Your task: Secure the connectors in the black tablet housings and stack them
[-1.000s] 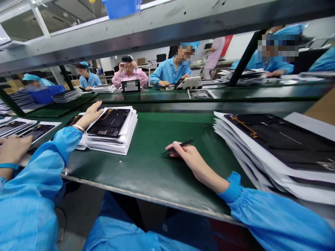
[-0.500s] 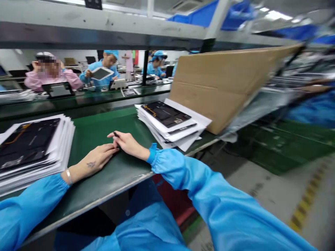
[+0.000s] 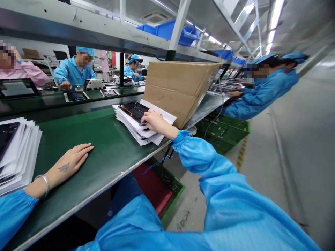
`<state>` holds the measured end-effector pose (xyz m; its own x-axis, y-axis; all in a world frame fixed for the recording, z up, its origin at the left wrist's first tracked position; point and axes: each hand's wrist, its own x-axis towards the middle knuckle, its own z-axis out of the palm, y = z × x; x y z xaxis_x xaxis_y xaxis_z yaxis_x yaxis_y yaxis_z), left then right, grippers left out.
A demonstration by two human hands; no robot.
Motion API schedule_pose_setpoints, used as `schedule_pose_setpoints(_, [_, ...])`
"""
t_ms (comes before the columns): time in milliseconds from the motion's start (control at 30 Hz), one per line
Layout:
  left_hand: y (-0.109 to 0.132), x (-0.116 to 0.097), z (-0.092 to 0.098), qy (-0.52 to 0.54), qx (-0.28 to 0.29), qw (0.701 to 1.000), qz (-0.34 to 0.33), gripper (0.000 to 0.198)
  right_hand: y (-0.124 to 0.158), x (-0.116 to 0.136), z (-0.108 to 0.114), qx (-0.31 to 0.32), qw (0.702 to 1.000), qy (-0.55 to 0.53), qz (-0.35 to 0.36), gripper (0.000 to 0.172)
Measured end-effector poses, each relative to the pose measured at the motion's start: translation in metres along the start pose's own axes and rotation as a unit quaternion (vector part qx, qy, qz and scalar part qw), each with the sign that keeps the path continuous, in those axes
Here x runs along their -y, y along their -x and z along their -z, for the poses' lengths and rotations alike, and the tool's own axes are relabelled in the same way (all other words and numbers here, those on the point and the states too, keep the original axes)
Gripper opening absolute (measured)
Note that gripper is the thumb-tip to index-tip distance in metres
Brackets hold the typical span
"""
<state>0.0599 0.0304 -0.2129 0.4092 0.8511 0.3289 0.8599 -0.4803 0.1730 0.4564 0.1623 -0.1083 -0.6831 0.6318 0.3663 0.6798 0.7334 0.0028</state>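
My left hand (image 3: pixel 72 161) lies flat on the green tabletop (image 3: pixel 104 157), fingers stretched out and holding nothing. On the right, my right hand (image 3: pixel 154 121) is over the near edge of a black panel (image 3: pixel 132 109) with an orange cable, its fingers closed around a small dark object (image 3: pixel 142 123). That panel rests on a stack of white sheets (image 3: pixel 131 130). At the far left, another stack of white sheets (image 3: pixel 24 153) bears a second black panel (image 3: pixel 7 136).
A cardboard sheet (image 3: pixel 175 87) leans behind the right stack. People in blue work across the bench and at the right. A green crate (image 3: pixel 172 188) with red contents stands below the table edge. A metal shelf beam (image 3: pixel 78 29) runs overhead.
My right hand has moved away from my left hand to the right stack, carrying the small dark object. The view has turned right. My left hand now lies alone on the tabletop.
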Motion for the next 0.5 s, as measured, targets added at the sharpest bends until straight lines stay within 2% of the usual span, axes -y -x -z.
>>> schedule_pose_setpoints(67, [0.0, 0.001, -0.001, 0.001, 0.002, 1.0, 0.004, 0.058, 0.002, -0.021, 0.005, 0.038, 0.999, 0.017, 0.015, 0.022])
schedule_pose_setpoints(133, [0.0, 0.002, -0.001, 0.001, 0.008, 1.0, 0.004, 0.059, 0.001, -0.029, 0.006, 0.062, 0.997, 0.027, 0.041, 0.021])
schedule_pose_setpoints(333, [0.0, 0.001, 0.001, 0.0, 0.011, 1.0, 0.004, 0.059, -0.005, -0.018, 0.013, 0.064, 0.991, 0.032, 0.112, 0.024])
schedule_pose_setpoints(500, [0.0, 0.0, 0.001, 0.005, 0.008, 1.0, 0.016, 0.058, 0.003, -0.01, 0.01, 0.069, 0.987, 0.027, 0.144, 0.026])
